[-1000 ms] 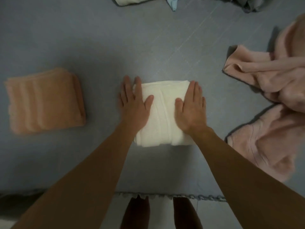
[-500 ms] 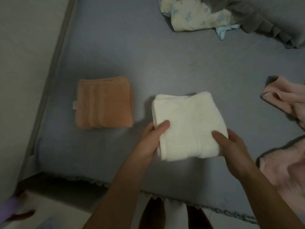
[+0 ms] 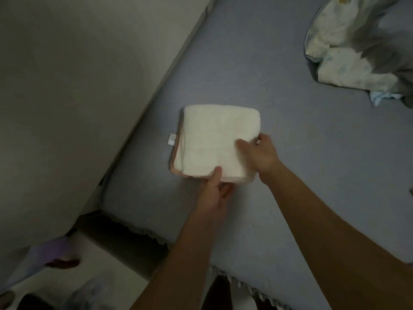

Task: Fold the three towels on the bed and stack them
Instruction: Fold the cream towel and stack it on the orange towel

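The folded white towel [image 3: 214, 139] has gone left since half a second ago and now lies on the orange towel [image 3: 234, 179], whose edge peeks out beneath. The left hand [image 3: 215, 193] pinches its near edge; the right hand [image 3: 260, 153] grips its right side. The grey-blue bed [image 3: 290, 198] is open rightward; a wall [image 3: 78, 86] borders its left edge.

Setting: home bedroom, dim light. Evidence: bed [image 3: 312, 153] with blue-grey fitted sheet and frilled valance along the near edge; plain pale wall [image 3: 78, 86] against its far side; crumpled printed bedding [image 3: 348, 52] at the top right; folded towels [image 3: 214, 139] on the sheet.
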Motion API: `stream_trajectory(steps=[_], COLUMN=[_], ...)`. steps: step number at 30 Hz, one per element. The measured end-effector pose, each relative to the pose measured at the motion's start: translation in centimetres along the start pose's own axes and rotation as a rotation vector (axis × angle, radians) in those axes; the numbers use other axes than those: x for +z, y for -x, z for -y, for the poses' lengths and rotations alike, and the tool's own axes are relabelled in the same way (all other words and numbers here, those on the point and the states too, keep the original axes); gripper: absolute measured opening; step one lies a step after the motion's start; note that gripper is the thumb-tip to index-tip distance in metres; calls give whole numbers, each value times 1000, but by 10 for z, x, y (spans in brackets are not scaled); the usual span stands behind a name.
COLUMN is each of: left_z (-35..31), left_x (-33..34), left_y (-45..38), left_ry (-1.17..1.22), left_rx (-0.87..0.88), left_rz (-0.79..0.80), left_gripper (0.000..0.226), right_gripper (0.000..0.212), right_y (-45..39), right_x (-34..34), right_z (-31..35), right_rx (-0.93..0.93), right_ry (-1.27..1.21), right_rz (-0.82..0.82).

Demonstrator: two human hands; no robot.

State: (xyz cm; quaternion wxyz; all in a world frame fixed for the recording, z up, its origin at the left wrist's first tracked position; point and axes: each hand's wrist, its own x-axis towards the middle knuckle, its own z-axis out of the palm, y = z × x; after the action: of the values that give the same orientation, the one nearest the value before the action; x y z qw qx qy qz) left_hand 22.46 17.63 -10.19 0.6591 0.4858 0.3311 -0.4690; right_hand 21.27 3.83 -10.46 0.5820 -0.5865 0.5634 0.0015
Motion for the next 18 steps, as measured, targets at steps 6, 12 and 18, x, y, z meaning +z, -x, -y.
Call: stream_trajectory(steps=[6,12,18], left_z=[-11,-44,-66], left_x=[-30,-36,-47], left_y=[-13,-30,-23], left_ry=[-42,-3,-114], left_rx=[41,346,694], left_rz=[53,-60,-34], left_gripper=[46,53,60], right_gripper=[65,57,43], right_y=[5,8,20], right_x=[6,2,10], right_z=[-29,-18,-4], right_rx=[132,164,-84], right_ry=[-84,-213,-322], right_rz=[-69,-30,-38])
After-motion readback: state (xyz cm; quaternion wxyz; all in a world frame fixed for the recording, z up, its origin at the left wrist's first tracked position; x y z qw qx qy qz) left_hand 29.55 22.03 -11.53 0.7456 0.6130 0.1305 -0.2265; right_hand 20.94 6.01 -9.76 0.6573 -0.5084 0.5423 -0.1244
